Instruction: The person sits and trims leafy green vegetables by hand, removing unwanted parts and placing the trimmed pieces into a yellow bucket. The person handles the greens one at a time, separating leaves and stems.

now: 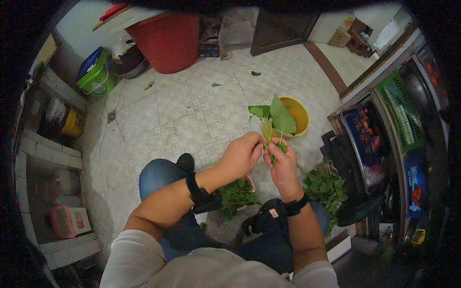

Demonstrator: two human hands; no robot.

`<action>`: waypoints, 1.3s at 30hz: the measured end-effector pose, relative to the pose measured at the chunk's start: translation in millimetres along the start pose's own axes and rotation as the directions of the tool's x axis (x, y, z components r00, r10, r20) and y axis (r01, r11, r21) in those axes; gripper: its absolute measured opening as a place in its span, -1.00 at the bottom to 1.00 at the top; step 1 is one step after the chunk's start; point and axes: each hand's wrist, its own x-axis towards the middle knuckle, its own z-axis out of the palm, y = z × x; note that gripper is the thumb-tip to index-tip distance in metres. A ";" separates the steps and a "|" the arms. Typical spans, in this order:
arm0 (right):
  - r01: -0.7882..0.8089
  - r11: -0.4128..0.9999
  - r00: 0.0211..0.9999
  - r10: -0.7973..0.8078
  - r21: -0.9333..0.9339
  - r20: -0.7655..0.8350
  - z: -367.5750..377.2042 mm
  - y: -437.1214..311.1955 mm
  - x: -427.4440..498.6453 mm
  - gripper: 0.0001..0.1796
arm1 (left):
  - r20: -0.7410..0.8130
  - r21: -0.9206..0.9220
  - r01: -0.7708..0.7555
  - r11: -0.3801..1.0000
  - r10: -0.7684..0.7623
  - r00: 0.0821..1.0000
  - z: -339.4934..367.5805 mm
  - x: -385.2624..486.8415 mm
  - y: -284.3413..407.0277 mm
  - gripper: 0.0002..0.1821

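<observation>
A small bunch of leafy green stems [270,135] with broad leaves is gripped in my right hand [283,167], leaves pointing away from me. From the left, my left hand [245,154] pinches at the same stems with curled fingers; its fingertips are partly hidden. Just beyond the hands stands a yellow bucket [301,117] on the floor, partly covered by the leaves. Below my forearms, between my legs, lies a pile of greens [236,198]. A second heap of greens [326,185] rests to the right of my right wrist.
Shelving on the right holds a green plastic basket [399,111] and a printed box [367,140]. A big red tub [169,43] and a green bucket [99,77] stand at the back. Loose leaf bits [216,84] lie on the tiled floor [173,118]. Tiled shelves [54,154] line the left.
</observation>
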 end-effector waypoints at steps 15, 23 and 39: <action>0.081 0.970 0.996 -0.070 0.228 -0.058 -17.0 -15.8 3.3 -0.84 | 0.379 -0.923 0.383 0.045 -0.082 0.922 -31.4 18.7 3.6 -0.82; 0.052 0.990 0.988 -0.033 0.128 -0.148 -13.5 -16.9 2.9 -0.84 | 0.444 -0.805 0.532 0.260 -0.331 0.833 -26.8 14.6 -2.7 -0.83; 0.042 0.999 0.996 -0.042 0.003 -0.080 -2.2 -2.6 1.9 -0.69 | 0.073 -0.439 0.294 0.849 -0.293 0.953 -10.8 -0.8 6.2 -0.54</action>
